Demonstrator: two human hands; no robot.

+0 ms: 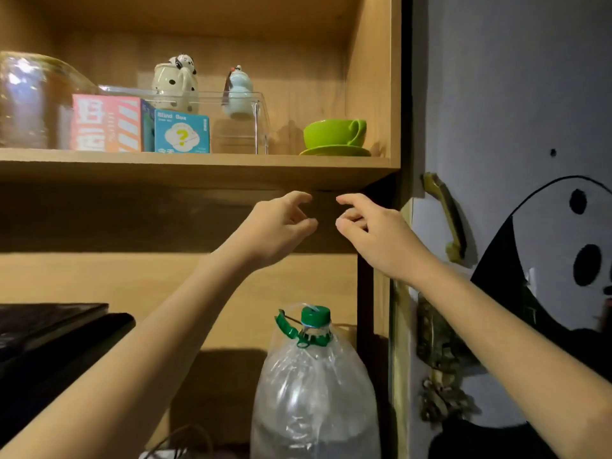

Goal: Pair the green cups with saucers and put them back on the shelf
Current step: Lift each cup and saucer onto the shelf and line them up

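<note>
Head view: one green cup (334, 132) sits upright on a green saucer (335, 151) on the upper shelf (185, 160), at about 1 o'clock from the frame centre, tucked toward the right wall of the unit with its handle turned to 3 o'clock. Cup is centred on saucer, the two touching, saucer near the front lip of the board; my reading is that the corner spot keeps the pair clear of the other stock and easy to reach. At 9 o'clock from the cup: a clear acrylic box (238, 124), just beside it, then a blue blind box (182, 131) and a pink carton (106, 124); a spotted ceramic mug (175, 84) and a pale blue gourd figure (237, 94) stand on or behind the acrylic. Left hand (281, 223) and right hand (371, 230) are both below the shelf edge, at 6 o'clock from the cup, apart from it and from each other. Both are empty, fingers loosely curled, thumb and forefinger narrowly parted, palms facing one another as for a two-sided hold on a saucer rim. No other cup or saucer is visible. A bagged water bottle (314, 385) with a green cap stands at 6 o'clock below the hands. Judgement: this pair is placed; whether more remain cannot be told.
</note>
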